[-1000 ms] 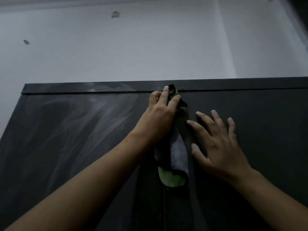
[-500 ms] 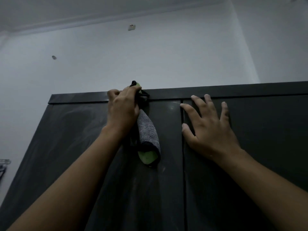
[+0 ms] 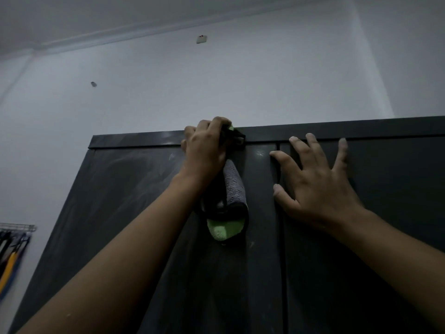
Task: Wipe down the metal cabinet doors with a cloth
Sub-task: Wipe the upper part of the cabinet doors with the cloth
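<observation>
A tall dark metal cabinet fills the lower view, with a left door [image 3: 125, 213] and a right door [image 3: 390, 213] meeting at a vertical seam. My left hand [image 3: 204, 150] grips a grey and green cloth [image 3: 231, 198] and presses its upper end against the cabinet's top rail [image 3: 134, 139], just left of the seam. The rest of the cloth hangs down the left door, green end lowest. My right hand [image 3: 315, 184] lies flat with spread fingers on the top of the right door, the index finger reaching over the seam. Pale dust smears streak the left door.
A white wall [image 3: 216, 88] rises behind the cabinet and carries a small plate [image 3: 201, 39] and a dark spot [image 3: 93, 84]. At the far left edge a wire rack [image 3: 14, 229] holds hanging dark and yellow items. The ceiling edge runs across the top left.
My left hand has carried the cloth left along the top rail, away from the seam. My right hand slid up the right door toward its top edge. The view has tilted upward.
</observation>
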Tool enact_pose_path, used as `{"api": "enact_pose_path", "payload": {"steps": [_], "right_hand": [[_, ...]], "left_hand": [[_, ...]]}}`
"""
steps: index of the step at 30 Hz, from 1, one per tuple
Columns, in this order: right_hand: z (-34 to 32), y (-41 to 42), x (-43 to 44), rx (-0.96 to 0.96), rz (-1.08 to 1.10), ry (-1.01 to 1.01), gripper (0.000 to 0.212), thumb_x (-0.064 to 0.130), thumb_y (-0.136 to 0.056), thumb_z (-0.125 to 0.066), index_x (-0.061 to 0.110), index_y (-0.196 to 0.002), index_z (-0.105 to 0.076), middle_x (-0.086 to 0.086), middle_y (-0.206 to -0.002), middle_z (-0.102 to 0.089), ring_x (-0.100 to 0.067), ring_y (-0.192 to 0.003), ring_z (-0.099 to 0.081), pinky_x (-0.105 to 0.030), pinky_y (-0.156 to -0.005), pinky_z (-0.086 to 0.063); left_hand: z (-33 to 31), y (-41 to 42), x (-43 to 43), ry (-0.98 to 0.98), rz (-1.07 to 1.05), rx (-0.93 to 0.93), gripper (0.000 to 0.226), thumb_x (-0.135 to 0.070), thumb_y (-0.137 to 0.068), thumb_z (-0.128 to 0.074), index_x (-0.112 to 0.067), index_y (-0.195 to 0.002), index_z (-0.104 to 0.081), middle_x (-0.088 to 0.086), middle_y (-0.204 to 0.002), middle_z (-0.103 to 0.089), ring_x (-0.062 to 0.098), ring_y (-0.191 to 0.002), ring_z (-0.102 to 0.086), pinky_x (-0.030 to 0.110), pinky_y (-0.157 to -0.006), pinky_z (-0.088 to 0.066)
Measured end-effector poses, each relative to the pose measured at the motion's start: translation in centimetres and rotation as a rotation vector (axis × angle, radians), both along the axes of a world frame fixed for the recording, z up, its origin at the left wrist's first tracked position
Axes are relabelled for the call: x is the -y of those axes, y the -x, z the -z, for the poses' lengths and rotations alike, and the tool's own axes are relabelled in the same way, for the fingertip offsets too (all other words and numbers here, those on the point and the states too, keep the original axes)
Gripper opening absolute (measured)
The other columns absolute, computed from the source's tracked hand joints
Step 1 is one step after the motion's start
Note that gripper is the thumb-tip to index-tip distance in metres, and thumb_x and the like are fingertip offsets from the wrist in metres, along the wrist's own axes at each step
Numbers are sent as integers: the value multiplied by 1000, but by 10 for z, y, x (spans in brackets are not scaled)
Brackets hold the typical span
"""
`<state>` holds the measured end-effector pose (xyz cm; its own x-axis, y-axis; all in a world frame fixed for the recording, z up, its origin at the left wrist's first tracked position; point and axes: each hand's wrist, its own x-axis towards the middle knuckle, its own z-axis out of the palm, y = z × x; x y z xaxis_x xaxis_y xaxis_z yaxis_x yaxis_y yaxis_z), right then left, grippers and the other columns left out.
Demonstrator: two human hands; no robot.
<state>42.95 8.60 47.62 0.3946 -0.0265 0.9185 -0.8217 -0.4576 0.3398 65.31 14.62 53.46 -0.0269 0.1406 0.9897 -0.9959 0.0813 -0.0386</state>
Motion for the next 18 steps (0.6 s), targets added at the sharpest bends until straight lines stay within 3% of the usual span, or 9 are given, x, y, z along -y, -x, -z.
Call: {"api": "enact_pose_path", "payload": {"steps": [2, 7, 12, 16, 18], "right_hand": [[-9, -5, -6, -71, 31, 23, 77, 63, -84, -23, 29, -152, -34, -14, -159, -30, -36, -154, -12, -73, -114, 8], [-28, -40, -23, -115, -81, -45, 87, 65, -77, -9, 36, -159, -7, 1, -168, -5, -22, -156, 9, -65, -118, 12], [-23, -79, -21, -135, -36, -55, 83, 64, -82, -11, 35, -159, -1, 3, -169, 8, -26, -154, 18, -66, -117, 14], [-34, -102, -26, -67, -78, -74, 88, 67, -76, -2, 38, -159, 2, 8, -169, 8, -22, -154, 18, -64, -116, 17], [-40, -112, -29, -31, -96, -86, 88, 67, -76, 0, 40, -159, 1, 10, -169, 8, -19, -154, 19, -62, -115, 19]], "left_hand": [[-3, -21, -1, 24, -23, -20, 35, -21, -91, -58, -23, -126, -60, 9, -114, -63, 39, -105, -54, 38, -84, -35], [0, -90, -19, 101, -21, -103, 40, -9, -83, -59, -20, -121, -64, 9, -114, -70, 37, -102, -63, 30, -87, -32], [8, -132, -41, 137, 1, -129, 43, 3, -81, -59, -13, -120, -67, 10, -114, -73, 37, -100, -66, 31, -94, -33], [0, -129, -38, 104, 40, 26, 41, -12, -83, -61, -20, -122, -67, 3, -102, -75, 36, -92, -61, 24, -82, -30], [-1, -123, -32, 80, 62, 101, 37, -24, -86, -63, -27, -123, -67, -4, -97, -74, 31, -92, -56, 27, -82, -34]]}}
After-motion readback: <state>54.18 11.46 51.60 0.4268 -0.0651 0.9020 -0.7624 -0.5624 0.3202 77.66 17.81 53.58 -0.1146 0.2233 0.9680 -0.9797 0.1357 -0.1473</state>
